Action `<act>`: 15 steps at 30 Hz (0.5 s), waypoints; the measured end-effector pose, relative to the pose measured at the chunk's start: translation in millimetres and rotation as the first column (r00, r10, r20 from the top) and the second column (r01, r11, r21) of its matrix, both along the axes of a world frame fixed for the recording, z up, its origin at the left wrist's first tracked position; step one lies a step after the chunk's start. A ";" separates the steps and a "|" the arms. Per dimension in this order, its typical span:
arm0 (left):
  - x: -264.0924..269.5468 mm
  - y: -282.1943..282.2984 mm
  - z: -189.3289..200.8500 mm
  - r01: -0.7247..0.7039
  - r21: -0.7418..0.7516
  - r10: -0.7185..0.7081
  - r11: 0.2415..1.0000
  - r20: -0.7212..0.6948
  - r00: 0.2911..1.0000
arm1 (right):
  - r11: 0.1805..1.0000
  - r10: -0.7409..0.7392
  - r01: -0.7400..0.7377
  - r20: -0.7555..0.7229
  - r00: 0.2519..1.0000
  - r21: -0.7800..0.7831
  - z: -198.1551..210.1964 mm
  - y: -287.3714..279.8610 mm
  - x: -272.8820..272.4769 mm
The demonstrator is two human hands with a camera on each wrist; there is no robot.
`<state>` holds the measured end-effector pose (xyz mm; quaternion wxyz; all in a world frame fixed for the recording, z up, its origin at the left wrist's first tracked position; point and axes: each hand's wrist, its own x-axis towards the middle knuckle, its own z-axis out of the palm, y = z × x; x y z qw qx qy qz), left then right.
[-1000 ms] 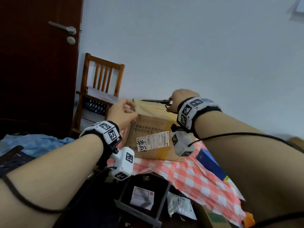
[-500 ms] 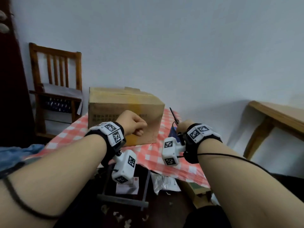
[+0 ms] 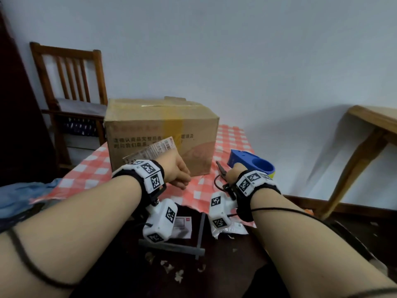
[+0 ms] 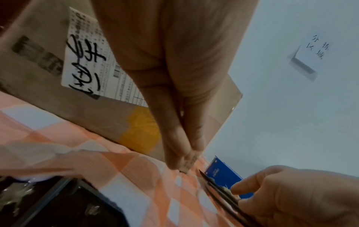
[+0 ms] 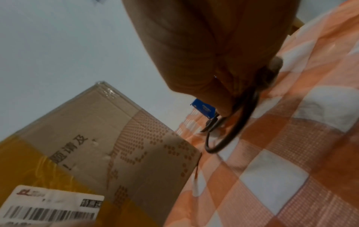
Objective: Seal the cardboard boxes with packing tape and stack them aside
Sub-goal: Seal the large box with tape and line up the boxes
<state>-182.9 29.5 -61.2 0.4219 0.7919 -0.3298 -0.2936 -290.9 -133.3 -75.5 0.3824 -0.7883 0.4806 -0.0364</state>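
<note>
The cardboard box (image 3: 161, 134) stands closed on the red-and-white checked tablecloth (image 3: 86, 175), a strip of yellow tape running over its top and down its near face, with a white shipping label (image 4: 85, 64) on that face. Compared with half a second ago, the view has shifted so the box sits closer to the centre, and the blue tape dispenser (image 3: 250, 162) is now plainly visible at 3 o'clock of the box, near it but apart. The left hand (image 3: 177, 171) has moved from a closed fist in front of the box to a position at the box's lower near face, fingers (image 4: 174, 138) extended together and pointing down at the cloth; whether they touch the box cannot be told. The right hand (image 3: 236, 171) has lowered to the cloth just beside the dispenser, fingers curled round the handles of dark scissors (image 4: 219, 188), whose blades point toward 11 o'clock. A wooden chair (image 3: 71, 87) stands at 10 o'clock of the box, and a wooden table (image 3: 376, 123) at 3 o'clock.
</note>
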 end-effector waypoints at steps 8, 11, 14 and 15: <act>11.6 27.3 2.5 0.030 0.126 -0.039 0.992 0.074 0.996 | 0.964 0.156 -0.154 -0.007 0.988 -0.218 23.1 23.9 23.0; 18.5 47.7 7.6 0.013 0.112 -0.025 0.994 0.107 0.994 | 0.953 0.122 -0.081 0.126 0.985 -0.293 47.1 38.2 31.9; 27.1 72.5 12.4 -0.046 0.105 0.031 0.993 0.140 0.990 | 0.920 0.081 0.017 0.233 0.969 -0.391 69.2 56.5 34.3; 31.0 80.5 13.3 -0.089 0.098 0.076 0.991 0.134 0.988 | 0.912 0.071 0.051 0.279 0.958 -0.407 74.7 63.7 37.0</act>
